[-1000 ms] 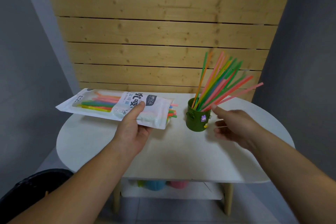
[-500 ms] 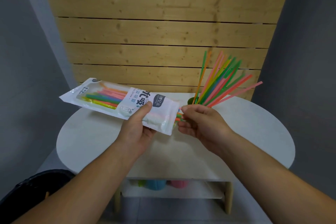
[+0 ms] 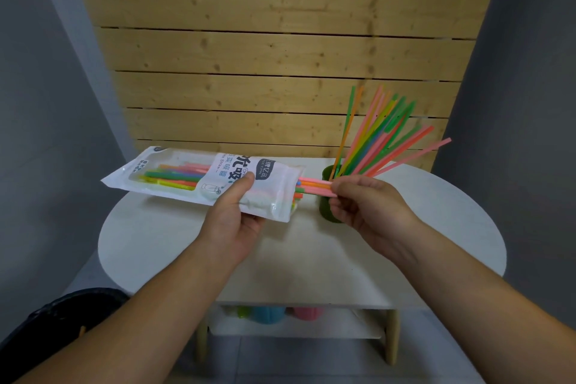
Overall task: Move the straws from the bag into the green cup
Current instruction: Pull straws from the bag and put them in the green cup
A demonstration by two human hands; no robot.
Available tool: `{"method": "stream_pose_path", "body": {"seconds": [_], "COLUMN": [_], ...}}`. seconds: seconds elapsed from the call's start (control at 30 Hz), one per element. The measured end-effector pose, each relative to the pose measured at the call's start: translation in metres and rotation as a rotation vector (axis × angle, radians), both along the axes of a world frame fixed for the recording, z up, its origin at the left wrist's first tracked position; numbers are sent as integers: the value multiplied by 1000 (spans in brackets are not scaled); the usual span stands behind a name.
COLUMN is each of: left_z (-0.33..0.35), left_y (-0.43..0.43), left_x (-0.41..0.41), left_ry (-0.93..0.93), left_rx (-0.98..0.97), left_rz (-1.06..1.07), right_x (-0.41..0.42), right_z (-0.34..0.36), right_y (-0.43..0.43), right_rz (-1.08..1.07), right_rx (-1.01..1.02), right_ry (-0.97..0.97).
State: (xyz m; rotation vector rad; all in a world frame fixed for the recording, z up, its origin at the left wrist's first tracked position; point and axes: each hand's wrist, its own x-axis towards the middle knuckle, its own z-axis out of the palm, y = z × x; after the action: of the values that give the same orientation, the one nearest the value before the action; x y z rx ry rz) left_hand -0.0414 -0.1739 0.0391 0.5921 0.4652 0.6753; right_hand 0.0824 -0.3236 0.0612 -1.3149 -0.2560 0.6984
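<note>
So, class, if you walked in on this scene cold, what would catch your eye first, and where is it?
First, the bright fan of straws leaning out of the green cup at the right of the white table. Next, the white bag held above the table in the left hand, while the right hand pinches a few pink and orange straws sticking out of its open end.

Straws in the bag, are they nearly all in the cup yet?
Not yet. Many straws already stand in the green cup. The right hand is pinching a few pink and orange straws at the bag's mouth while the left hand holds the bag. More colored straws remain inside.
</note>
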Motion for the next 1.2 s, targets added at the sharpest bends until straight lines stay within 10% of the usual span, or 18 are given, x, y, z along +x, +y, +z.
{"method": "stream_pose_path", "body": {"seconds": [0.83,1.2], "left_z": [8,3], "left_y": [3,2], "left_x": [-2,-2], "left_ry": [-64,-39], "left_rx": [-85,-97], "left_rz": [34,17], "right_x": [-30,-27], "right_z": [-19,-8], "right_y": [3,23], "right_rz": [178,-153], "right_rx": [-49,230], "right_ry": [6,46]}}
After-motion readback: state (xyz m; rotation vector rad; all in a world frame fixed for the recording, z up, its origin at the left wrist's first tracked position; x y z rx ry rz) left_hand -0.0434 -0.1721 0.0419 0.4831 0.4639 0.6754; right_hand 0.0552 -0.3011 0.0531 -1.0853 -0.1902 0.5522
